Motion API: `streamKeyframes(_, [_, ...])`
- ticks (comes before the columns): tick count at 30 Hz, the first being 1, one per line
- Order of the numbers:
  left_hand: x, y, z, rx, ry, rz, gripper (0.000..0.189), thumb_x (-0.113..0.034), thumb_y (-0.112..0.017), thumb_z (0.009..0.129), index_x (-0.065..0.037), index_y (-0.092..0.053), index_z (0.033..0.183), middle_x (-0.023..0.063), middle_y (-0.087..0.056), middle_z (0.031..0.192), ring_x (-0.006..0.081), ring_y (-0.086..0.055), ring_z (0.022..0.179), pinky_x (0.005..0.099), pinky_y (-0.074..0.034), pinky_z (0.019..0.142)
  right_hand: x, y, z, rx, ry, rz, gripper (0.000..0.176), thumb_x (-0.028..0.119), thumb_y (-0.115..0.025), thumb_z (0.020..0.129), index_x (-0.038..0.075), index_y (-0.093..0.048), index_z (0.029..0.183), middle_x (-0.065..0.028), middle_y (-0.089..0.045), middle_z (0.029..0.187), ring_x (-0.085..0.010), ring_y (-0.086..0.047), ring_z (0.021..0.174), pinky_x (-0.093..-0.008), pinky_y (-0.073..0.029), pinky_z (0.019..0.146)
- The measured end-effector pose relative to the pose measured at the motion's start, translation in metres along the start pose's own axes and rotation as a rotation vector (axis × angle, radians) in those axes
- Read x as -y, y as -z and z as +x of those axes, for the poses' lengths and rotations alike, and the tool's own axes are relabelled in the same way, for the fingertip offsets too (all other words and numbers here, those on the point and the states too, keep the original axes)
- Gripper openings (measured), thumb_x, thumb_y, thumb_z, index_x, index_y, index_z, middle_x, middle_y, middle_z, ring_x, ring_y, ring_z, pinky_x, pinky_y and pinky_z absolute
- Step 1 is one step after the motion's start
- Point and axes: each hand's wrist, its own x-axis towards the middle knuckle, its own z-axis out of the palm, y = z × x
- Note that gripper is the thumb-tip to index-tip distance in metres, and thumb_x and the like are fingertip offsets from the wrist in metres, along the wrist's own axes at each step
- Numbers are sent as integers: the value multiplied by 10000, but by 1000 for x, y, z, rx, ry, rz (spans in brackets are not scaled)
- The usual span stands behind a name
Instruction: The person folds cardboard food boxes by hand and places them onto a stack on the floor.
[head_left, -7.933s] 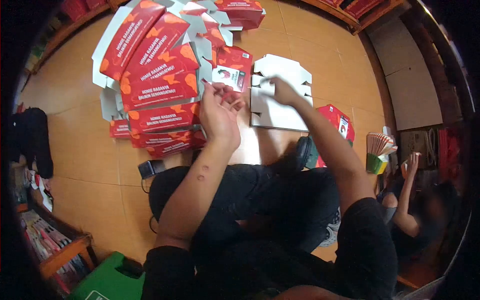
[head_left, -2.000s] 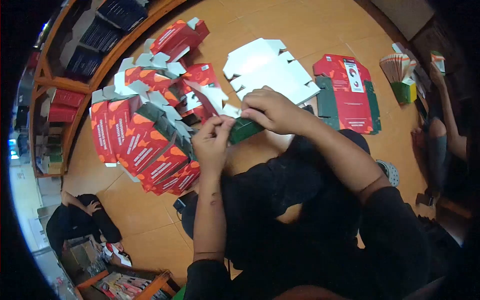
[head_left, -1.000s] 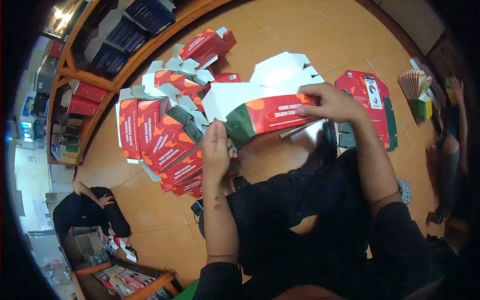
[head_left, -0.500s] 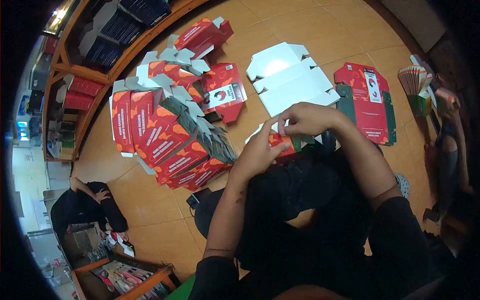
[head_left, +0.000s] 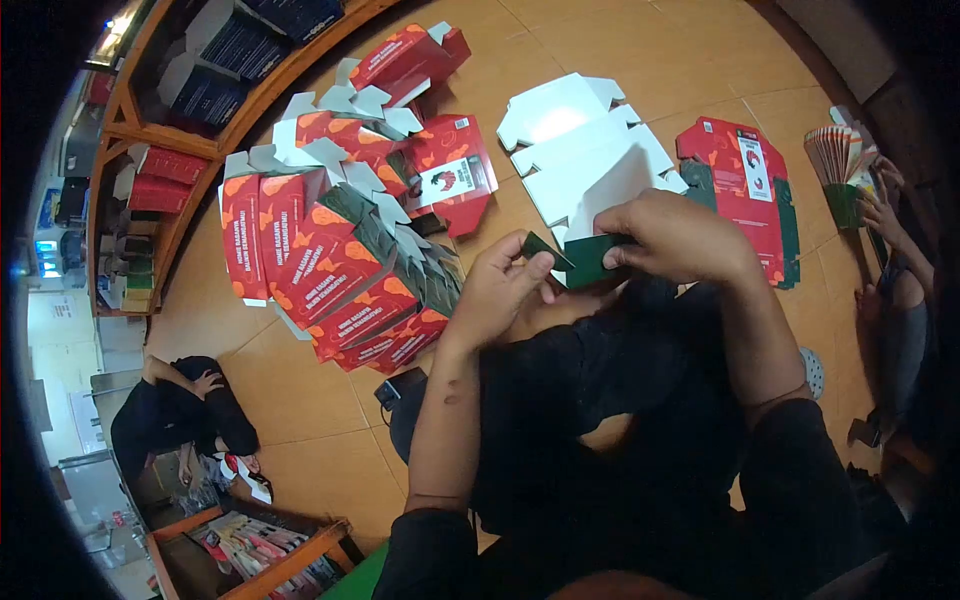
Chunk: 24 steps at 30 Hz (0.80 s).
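In front of my lap a partly folded cardboard box [head_left: 590, 258] is in both hands, its green side facing me and a white inner panel standing up behind. My left hand [head_left: 507, 292] pinches a small green flap at the box's left end between thumb and fingers. On the other end, my right hand [head_left: 672, 238] is closed on the green edge. Just beyond lies a stack of flat box blanks [head_left: 560, 112], white side up. To its right are flat red and green blanks [head_left: 725, 185], printed side up.
Several folded red boxes [head_left: 325, 245] are piled on the tiled floor at left. A wooden shelf [head_left: 200, 140] holds more boxes. One person [head_left: 185, 410] sits at the lower left; another person's hand [head_left: 882, 215] is at right beside a fanned paper stack [head_left: 835, 155].
The box has been turned and partly raised, so its green side and white panel now show instead of red. Both hands have shifted to its two ends.
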Motion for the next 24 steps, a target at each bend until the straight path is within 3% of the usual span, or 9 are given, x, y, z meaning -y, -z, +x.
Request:
streamKeyframes(5, [6,-11,7,-56,137,280,265,-248,-618,958,16,-608,971,63,-628,782,128,-603,669,260,-478,626,-17,-25,18,254,-84,-70,254,236,-544,929,-2,-630,950,-237,-648,858,-415,-629,870,-483,-467,776])
streamKeyframes(7, [-8,-23,6,-118,165,912,313,-280,-671,910,30,-625,928,115,-610,723,156,-597,652,308,-467,620,-26,-41,29,318,-69,-70,256,230,-534,926,-6,-629,958,-240,-652,871,-414,-632,873,-477,-471,789])
streamKeyframes(8, [-4,-23,6,-112,167,908,313,-280,-671,910,30,-625,928,115,-610,723,156,-597,652,308,-467,620,-30,-44,32,374,-47,-78,259,223,-525,923,-10,-629,967,-243,-656,885,-413,-635,876,-471,-474,802])
streamKeyframes(10, [8,-19,4,-208,158,864,357,-329,-691,857,20,-649,921,235,-630,752,373,-635,700,412,-488,673,-31,-47,33,406,-13,-56,254,197,-530,900,-17,-648,969,-233,-667,892,-393,-642,877,-459,-479,798])
streamKeyframes(14, [15,-8,7,-330,114,873,337,-317,-681,866,12,-651,930,236,-650,786,387,-653,748,426,-491,686,-33,-39,36,483,-50,29,223,119,-559,833,-30,-663,964,-208,-686,898,-344,-659,878,-426,-488,782])
streamKeyframes(17, [15,-13,7,-291,67,952,325,-296,-686,876,11,-647,974,189,-649,763,300,-646,701,379,-479,645,-30,-42,43,419,-79,-8,207,88,-584,825,-8,-621,1004,-174,-683,857,-338,-656,856,-428,-483,758])
streamKeyframes(19, [19,-18,6,-182,52,976,328,-308,-661,878,-5,-652,1006,232,-660,815,402,-652,797,446,-496,717,-39,-51,46,364,-75,28,222,56,-579,808,4,-606,1022,-153,-687,848,-327,-658,843,-421,-481,742])
streamKeyframes(20, [22,-19,5,-184,52,974,328,-308,-661,878,-5,-652,1006,232,-660,815,402,-652,797,446,-496,717,-43,-56,48,307,-69,65,250,24,-575,791,15,-591,1040,-133,-690,839,-315,-659,830,-414,-479,727])
streamKeyframes(24, [38,-13,8,-170,16,925,291,-274,-676,882,-1,-647,979,172,-653,793,297,-635,643,381,-478,617,-49,-61,53,248,-84,99,250,-6,-588,744,22,-608,991,-138,-695,873,-299,-664,839,-395,-489,715])
